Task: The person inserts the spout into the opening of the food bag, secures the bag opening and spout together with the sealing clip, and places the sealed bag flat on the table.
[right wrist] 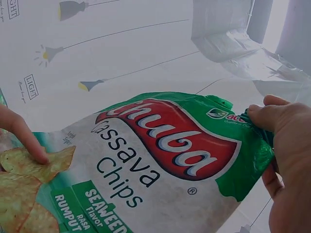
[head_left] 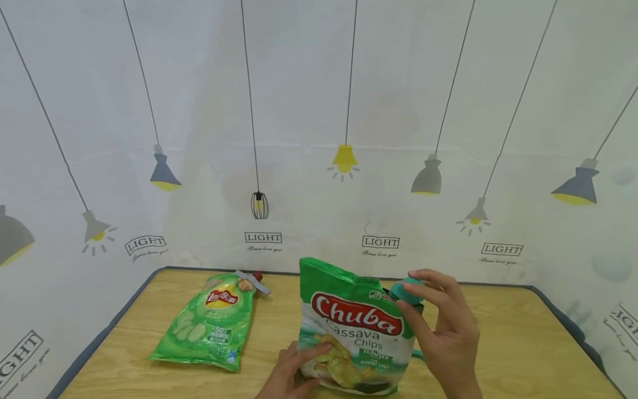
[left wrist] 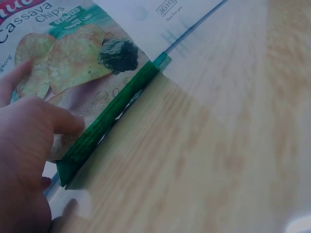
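Observation:
A green and white bag of Chuba cassava chips (head_left: 356,316) stands tilted over the table, its bottom green seam low in the left wrist view. My left hand (head_left: 294,371) grips its lower left side, with one finger laid across the printed chips (left wrist: 73,63). At the bag's top right corner, my right hand (head_left: 446,327) pinches a teal rounded piece (head_left: 407,290) between thumb and fingers. What kind of piece it is cannot be told; in the right wrist view the thumb mostly covers it. The bag's top edge (right wrist: 160,94) looks uneven there.
To the left on the wooden table (head_left: 124,343) lies a green Lay's chip bag (head_left: 209,321), a grey strip-like clip (head_left: 253,281) across its top. A teal bit (head_left: 418,353) pokes out behind the Chuba bag. White lamp-printed sheeting (head_left: 299,111) surrounds the table.

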Available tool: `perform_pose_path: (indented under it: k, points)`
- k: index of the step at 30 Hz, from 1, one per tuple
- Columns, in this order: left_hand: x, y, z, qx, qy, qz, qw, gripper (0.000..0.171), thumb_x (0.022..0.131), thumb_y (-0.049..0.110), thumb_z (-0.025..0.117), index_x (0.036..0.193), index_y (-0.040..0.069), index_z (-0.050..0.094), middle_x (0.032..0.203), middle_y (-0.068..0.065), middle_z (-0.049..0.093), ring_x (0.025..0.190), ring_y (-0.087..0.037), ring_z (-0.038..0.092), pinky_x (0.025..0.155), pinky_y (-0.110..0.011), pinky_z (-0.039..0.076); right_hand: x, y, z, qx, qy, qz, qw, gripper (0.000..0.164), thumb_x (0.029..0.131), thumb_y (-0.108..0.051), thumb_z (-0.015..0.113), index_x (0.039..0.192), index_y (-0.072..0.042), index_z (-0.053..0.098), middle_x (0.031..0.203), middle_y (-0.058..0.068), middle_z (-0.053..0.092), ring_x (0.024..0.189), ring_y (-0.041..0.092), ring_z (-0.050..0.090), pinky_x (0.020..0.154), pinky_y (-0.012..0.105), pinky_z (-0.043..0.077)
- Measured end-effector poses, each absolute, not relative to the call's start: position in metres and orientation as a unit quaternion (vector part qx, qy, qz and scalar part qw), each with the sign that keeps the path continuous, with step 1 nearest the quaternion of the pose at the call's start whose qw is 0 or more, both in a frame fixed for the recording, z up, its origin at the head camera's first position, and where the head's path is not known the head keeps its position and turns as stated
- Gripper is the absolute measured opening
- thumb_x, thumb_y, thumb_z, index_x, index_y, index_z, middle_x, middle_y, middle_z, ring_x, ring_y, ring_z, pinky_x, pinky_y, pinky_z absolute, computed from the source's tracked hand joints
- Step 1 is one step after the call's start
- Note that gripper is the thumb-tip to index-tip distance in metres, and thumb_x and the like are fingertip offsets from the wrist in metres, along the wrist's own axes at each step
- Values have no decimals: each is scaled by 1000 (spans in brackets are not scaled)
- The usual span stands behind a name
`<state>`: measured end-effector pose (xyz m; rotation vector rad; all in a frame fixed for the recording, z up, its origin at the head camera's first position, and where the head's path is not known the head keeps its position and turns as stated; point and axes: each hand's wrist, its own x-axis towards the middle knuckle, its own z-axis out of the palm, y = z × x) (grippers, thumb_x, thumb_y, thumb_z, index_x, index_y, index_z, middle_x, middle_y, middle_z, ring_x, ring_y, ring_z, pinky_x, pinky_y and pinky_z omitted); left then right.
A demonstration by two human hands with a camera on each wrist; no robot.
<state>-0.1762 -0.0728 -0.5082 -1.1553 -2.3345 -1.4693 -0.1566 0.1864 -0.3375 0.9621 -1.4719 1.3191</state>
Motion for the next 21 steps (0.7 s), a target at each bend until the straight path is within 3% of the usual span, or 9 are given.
perform_pose_path:
  k: [6,9,11,17,21]
  points:
    - [-172,-72,-503,-361,-771,-521,64,59,91,10,65,144,25,44,148,-3,37,130,-22,36,86,-62,27,-155,189,-340,367,-623,545,424,27,82,8,70,107,15,62,114,27,53,109,25,52,86,23,46]
    - [-165,-70,-494,-323,-760,-563,33,54,93,11,63,142,25,46,150,-5,32,133,-28,31,92,-67,24,-150,191,-341,330,-657,547,401,31,79,16,68,109,13,62,116,26,52,109,24,52,84,22,47]
    - [-161,-67,-484,-314,-754,-576,44,52,93,10,63,140,25,49,149,-6,32,131,-30,31,91,-67,23,-146,191,-340,311,-675,545,388,36,76,21,67,111,12,62,116,25,51,108,22,52,84,22,47]
    - [-160,-55,-437,-330,-737,-550,212,50,88,1,67,132,24,56,125,-2,43,110,-17,43,78,-54,17,-142,193,-336,307,-677,567,355,40,75,25,65,112,11,62,117,25,51,110,24,51,87,23,47]
    - [-158,-50,-400,-305,-722,-546,297,59,85,-1,69,138,16,48,129,-9,41,116,-19,41,84,-50,21,-140,193,-336,315,-651,613,317,37,77,25,62,112,11,62,117,24,51,111,26,50,92,27,45]
